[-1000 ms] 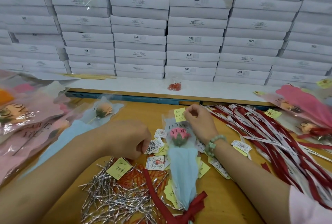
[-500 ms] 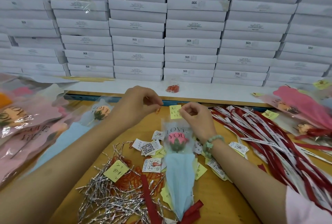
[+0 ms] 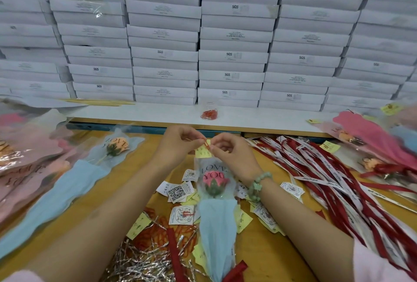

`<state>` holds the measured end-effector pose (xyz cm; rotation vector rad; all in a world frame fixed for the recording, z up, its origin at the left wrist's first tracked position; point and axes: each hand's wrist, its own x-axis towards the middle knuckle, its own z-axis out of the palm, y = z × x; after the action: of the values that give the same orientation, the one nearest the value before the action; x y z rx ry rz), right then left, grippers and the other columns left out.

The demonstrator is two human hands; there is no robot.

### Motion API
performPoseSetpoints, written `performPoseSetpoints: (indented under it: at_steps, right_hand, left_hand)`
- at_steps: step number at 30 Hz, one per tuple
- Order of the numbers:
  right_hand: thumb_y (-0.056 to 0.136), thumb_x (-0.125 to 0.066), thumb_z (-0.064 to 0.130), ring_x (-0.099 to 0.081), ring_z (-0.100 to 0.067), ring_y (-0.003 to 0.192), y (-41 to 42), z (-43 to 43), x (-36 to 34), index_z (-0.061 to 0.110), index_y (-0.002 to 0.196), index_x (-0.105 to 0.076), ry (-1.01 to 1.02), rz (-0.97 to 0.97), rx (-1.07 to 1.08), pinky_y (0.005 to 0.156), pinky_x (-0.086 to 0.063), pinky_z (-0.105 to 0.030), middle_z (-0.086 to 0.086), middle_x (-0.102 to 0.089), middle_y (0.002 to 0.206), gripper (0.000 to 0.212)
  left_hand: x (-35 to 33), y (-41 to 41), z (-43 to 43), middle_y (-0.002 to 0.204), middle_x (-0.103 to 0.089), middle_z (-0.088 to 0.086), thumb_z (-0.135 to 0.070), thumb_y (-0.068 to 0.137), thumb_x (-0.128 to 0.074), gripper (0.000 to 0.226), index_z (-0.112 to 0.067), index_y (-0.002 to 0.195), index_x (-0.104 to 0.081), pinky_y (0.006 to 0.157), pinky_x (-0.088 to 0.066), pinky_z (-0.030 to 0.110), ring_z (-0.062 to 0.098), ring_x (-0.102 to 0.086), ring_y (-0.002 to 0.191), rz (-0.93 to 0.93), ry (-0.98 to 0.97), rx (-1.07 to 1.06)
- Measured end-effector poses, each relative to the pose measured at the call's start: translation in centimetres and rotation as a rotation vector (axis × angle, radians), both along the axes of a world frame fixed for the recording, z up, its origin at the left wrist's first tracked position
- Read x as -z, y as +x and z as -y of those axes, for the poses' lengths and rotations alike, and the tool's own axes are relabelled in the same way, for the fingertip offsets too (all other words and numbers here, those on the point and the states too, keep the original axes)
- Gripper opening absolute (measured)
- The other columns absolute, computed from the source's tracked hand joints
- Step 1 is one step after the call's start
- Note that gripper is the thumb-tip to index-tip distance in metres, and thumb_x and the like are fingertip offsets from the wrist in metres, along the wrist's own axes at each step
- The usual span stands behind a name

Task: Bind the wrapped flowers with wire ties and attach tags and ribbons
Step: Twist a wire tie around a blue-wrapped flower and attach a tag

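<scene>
Left hand [image 3: 178,146]: pinching a red clip [image 3: 205,144] at the top edge of a yellow tag [image 3: 202,153]. Right hand [image 3: 232,157]: pinching that tag from the other side, fingertips almost touching the left's. Just below, lengthwise on the counter [image 3: 259,247]: wrapped flower [image 3: 214,189], pink bud in clear sleeve and blue paper. Silver wire ties [image 3: 140,263] heaped lower left; ribbons [image 3: 338,180] spread at right.

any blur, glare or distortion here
Head view: wide-angle lens bows stacked white boxes; the pink bouquets at the right edge are blurred; glare glints on plastic film upper left; left hand, right hand, red clip and yellow tag look sharp.
</scene>
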<state>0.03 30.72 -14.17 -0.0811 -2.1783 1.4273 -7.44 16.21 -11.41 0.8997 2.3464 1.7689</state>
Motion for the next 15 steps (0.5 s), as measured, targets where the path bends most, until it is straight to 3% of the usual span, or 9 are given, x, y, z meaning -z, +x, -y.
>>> performPoseSetpoints:
  at_steps: [4,9,15]
  right_hand:
    - [0.09,-0.068,0.02,-0.064,-0.011,0.083,0.3,-0.3,-0.6,0.014,0.096,-0.066,0.053,-0.114,0.05,0.073,-0.05,-0.018,0.002,-0.069,0.09,0.009]
    - [0.079,-0.079,0.018,-0.069,-0.008,0.078,0.3,0.0,-0.7,0.01,0.093,-0.068,0.137,-0.061,0.028,0.074,-0.056,-0.023,0.002,-0.071,0.089,0.019]
    - [0.083,-0.074,0.009,-0.058,0.005,0.067,-0.1,-0.9,-1.1,0.017,0.096,-0.073,0.041,-0.067,0.117,0.071,-0.051,-0.014,0.008,-0.066,0.078,0.016]
  left_hand:
    - [0.4,0.0,-0.2,0.083,-0.072,0.012,-0.009,0.084,-0.074,0.006,-0.014,0.08,-0.073,0.059,-0.052,0.012,0.012,-0.065,0.071,-0.032,-0.001,-0.015]
    - [0.8,0.0,-0.5,0.082,-0.072,0.008,-0.01,0.081,-0.077,0.011,-0.019,0.078,-0.073,0.068,-0.054,0.022,0.011,-0.065,0.072,-0.09,-0.029,-0.008]
    - [0.9,-0.4,-0.2,0.091,-0.073,0.008,-0.005,0.082,-0.076,0.017,-0.019,0.091,-0.073,0.069,-0.056,0.019,0.016,-0.068,0.078,-0.024,0.036,0.016]
